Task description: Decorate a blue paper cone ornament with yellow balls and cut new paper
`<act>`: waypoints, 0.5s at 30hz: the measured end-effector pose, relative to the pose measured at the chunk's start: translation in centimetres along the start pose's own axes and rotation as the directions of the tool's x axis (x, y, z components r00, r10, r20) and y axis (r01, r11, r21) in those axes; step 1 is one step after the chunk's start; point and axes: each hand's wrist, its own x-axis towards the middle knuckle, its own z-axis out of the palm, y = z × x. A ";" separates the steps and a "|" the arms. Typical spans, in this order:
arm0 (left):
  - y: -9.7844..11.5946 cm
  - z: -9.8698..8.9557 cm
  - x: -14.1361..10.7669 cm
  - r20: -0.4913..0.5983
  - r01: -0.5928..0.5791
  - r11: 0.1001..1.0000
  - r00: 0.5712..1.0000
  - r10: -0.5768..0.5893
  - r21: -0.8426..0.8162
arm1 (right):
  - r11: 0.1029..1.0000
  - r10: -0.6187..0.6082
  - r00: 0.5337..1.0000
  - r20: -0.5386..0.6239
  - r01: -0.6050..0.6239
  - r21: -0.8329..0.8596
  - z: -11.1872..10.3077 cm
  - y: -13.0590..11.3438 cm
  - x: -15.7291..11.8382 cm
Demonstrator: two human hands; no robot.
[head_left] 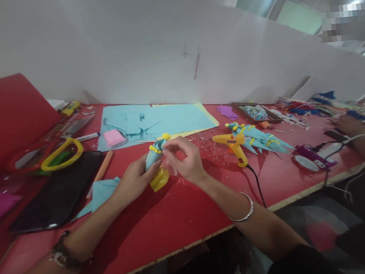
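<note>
My left hand [138,175] is wrapped round a light blue paper cone [152,157] with a row of yellow beads near its top and a yellow ball above. With fingers pinched at the cone's upper end, my right hand [186,157] touches its dark teal curled part; whether a small piece sits in that pinch is hidden. Just below the hands lies a yellow plastic packet [159,179]. A yellow glue gun [233,144] rests to the right, its small light lit. Beyond it lie several finished-looking blue cones [259,138] with yellow beads.
Blue paper sheets [180,116] and a pink pad [114,137] lie at the back. On the left are a black phone-like slab [59,190], yellow-handled scissors [62,155] and folded blue paper [104,193]. A tray [273,119] and a purple device [312,157] stand right, near another person's arm [358,134].
</note>
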 end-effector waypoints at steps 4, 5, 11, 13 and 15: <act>0.4 -0.2 0.0 -0.066 0.096 0.991 0.993 -0.102 -0.090 | 0.986 0.164 0.985 -0.043 -0.164 0.014 -0.7 1.0 0.5; 0.5 -0.3 0.0 -0.081 0.114 0.985 0.989 -0.125 -0.128 | 0.975 0.222 0.975 -0.001 -0.222 -0.007 -0.9 1.4 0.6; 0.8 -0.4 0.0 -0.018 0.126 0.936 0.990 -0.140 -0.329 | 0.880 0.452 0.775 0.442 -0.468 -0.081 -1.0 2.6 0.4; 0.7 -0.3 0.1 0.020 0.150 0.929 0.988 -0.152 -0.338 | 0.847 0.468 0.748 0.470 -0.531 0.001 -0.6 2.6 0.3; 0.6 -0.2 0.1 0.019 0.161 0.928 0.986 -0.164 -0.336 | 0.811 0.485 0.745 0.458 -0.579 0.084 -0.3 2.6 0.2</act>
